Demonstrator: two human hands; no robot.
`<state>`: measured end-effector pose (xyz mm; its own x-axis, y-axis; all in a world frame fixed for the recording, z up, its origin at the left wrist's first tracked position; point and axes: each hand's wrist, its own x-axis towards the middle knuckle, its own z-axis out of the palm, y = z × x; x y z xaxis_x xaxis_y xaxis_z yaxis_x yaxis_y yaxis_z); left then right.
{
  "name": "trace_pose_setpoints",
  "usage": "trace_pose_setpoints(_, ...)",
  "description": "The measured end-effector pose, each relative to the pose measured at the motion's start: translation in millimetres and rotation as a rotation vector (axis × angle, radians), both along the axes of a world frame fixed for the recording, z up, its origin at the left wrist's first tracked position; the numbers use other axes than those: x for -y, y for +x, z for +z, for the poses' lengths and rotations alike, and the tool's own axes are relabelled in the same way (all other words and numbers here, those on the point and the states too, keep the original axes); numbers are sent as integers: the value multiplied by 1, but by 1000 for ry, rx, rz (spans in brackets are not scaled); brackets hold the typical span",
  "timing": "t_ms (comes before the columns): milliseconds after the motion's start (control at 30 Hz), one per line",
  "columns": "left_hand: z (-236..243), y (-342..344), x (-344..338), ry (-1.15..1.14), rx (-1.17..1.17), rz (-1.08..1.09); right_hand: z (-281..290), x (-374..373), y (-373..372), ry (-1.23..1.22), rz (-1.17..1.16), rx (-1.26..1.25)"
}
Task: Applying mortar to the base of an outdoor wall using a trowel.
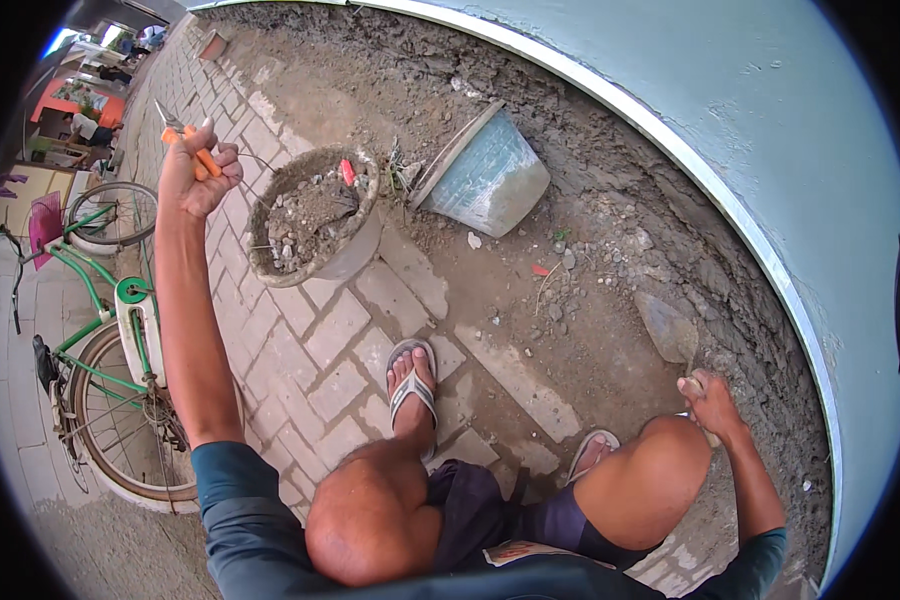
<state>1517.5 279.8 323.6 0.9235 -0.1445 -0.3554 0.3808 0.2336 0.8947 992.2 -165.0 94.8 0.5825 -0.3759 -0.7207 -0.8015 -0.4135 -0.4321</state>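
Street side: a green bicycle (135, 340) stands on the paving (335, 325), left of the forearm.
Left hand (192, 188): raised above the paving, fingers wrapped around an orange-handled tool (174, 133), pointed metal end upward.
Paving: dusty grey blocks, giving way to a dirt strip (605, 285) on the right.
Rubble bucket (355, 254): upright near the blocks' edge, holding soil and stones with a red piece on top.
Tipped bucket (495, 175): blue-grey, lying on the dirt.
Right hand (715, 402): wrapped around the handle of a trowel (667, 328), beside the knee; blade at the dirt, contact unclear.
Wall (800, 150): pale blue, white lower edge bounding the dirt.
Lane: paving runs between bicycle and rubble bucket.
Working gap: stone-strewn dirt separates tipped bucket from trowel.
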Motion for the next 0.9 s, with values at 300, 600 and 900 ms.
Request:
trace_pose_setpoints(300, -89, 216, -62, 292, 10, 155, 61, -40, 58, -152, -30, -139)
trace_pose_setpoints(600, -143, 235, -145, 1400, 594, 293, 122, -78, 65, -503, 60, -165)
trace_pose_setpoints(900, -273, -45, 34, 212, -190, -505, -109, -151, 89, -630, -540, -58)
